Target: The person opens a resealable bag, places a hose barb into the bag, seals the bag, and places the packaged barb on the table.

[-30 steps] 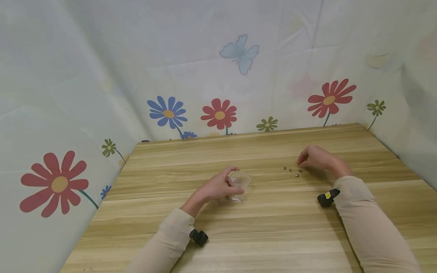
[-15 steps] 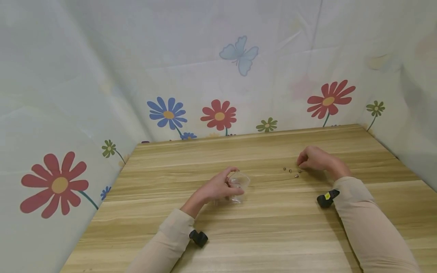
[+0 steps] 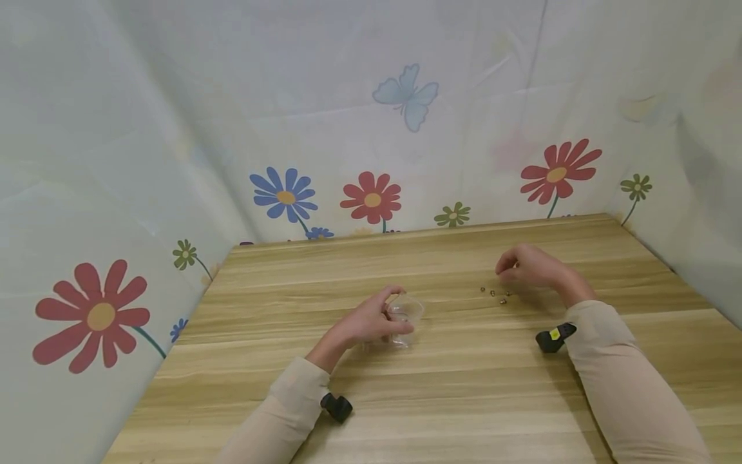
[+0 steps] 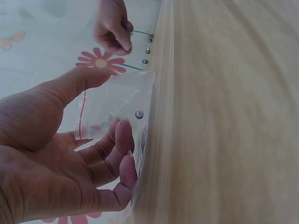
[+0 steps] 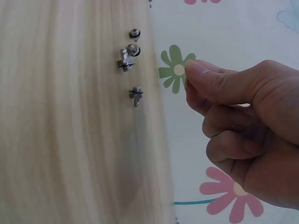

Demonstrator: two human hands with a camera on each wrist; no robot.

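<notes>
In the head view my left hand holds a clear zip bag low over the wooden table, thumb on one side and fingers on the other. The left wrist view shows the bag's red seal line and one small metal piece low in the bag. My right hand is raised a little above the table, thumb and forefinger pinched together. A dark speck shows at those fingertips, seemingly a small metal fitting mostly hidden by them. Several similar metal fittings lie loose on the table beside and below that hand.
The wooden table runs back to a pale cloth backdrop printed with flowers and a butterfly. More cloth hangs at the left and right sides. A black wrist camera sits on the left sleeve, another camera on the right.
My right hand has lifted off the table and moved slightly left, its fingertips rising away from the loose fittings. The left hand and the bag have hardly moved.
</notes>
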